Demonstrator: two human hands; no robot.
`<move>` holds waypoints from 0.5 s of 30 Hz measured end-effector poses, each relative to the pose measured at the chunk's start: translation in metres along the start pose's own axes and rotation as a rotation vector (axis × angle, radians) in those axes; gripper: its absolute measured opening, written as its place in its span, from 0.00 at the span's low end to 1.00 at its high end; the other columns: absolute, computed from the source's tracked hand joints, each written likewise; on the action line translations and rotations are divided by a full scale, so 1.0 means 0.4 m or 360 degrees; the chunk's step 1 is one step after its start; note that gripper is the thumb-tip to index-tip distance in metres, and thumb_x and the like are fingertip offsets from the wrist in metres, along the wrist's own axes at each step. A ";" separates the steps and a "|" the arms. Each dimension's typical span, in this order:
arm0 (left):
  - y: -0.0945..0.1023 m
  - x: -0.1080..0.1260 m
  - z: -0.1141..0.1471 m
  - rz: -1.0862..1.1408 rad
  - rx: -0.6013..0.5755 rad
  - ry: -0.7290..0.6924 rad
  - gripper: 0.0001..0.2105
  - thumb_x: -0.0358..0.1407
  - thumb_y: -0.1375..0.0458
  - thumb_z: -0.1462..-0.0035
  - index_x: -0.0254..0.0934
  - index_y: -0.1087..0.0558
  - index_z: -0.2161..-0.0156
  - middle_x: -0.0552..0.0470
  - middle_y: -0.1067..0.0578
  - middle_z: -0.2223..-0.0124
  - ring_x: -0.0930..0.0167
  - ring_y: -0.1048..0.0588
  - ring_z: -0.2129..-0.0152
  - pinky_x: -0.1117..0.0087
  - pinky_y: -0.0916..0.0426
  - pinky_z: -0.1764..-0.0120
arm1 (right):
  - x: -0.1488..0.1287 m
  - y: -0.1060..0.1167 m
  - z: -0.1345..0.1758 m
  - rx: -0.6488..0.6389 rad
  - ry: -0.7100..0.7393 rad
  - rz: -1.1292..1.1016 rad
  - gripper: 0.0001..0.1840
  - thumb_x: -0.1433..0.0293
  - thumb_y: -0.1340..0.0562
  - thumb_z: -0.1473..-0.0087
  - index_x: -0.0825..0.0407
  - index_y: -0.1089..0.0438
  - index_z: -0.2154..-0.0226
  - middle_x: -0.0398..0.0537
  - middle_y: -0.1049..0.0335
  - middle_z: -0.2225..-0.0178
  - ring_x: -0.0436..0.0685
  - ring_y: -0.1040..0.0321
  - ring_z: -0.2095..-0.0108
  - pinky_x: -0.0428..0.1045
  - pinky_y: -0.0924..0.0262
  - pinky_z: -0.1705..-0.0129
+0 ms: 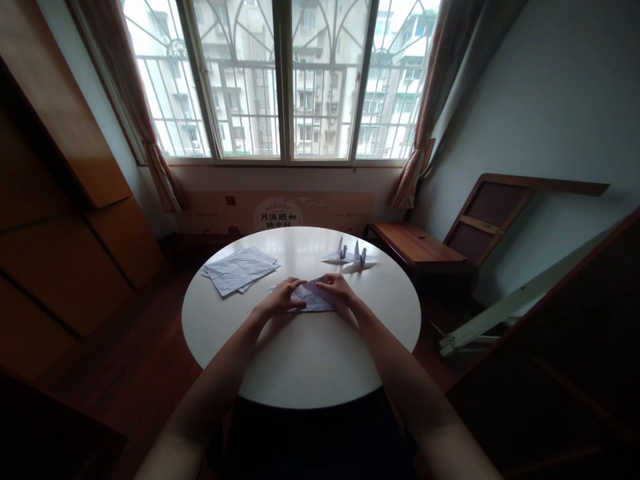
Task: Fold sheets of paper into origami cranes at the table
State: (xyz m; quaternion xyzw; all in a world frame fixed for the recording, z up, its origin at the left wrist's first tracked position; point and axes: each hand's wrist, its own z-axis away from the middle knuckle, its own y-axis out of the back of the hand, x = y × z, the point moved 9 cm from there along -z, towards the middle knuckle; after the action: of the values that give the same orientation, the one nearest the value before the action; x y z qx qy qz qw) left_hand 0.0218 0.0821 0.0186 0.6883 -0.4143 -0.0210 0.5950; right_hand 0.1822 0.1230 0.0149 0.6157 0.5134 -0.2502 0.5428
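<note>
A creased, partly folded sheet of paper is between my two hands over the middle of the round white table. My left hand grips its left side, with thumb and fingers closed on the edge. At the upper right, my right hand pinches a raised flap or corner of the same paper. Two folded paper cranes stand just beyond my right hand. Beyond my left hand lies a loose pile of creased paper sheets.
The round white table has its near edge close to my body. A low wooden stool or bench stands at the back right. Behind the table, a printed cardboard panel leans under the barred window. Wooden cabinets line the left.
</note>
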 end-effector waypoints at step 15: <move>0.028 -0.037 -0.001 -0.0065 0.0078 0.0249 0.34 0.34 0.36 0.51 0.44 0.39 0.38 0.51 0.24 0.53 0.64 0.26 0.57 0.60 0.38 0.49 | -0.010 -0.033 0.018 -0.0236 -0.0171 -0.0344 0.23 0.52 0.31 0.63 0.57 0.28 0.77 0.43 0.34 0.81 0.51 0.40 0.79 0.47 0.47 0.75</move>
State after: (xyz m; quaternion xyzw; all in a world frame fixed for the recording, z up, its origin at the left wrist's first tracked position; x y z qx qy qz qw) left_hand 0.0063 0.0919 0.0214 0.7105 -0.3529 0.0307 0.6080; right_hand 0.1707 0.1132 0.0109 0.5007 0.5641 -0.3010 0.5834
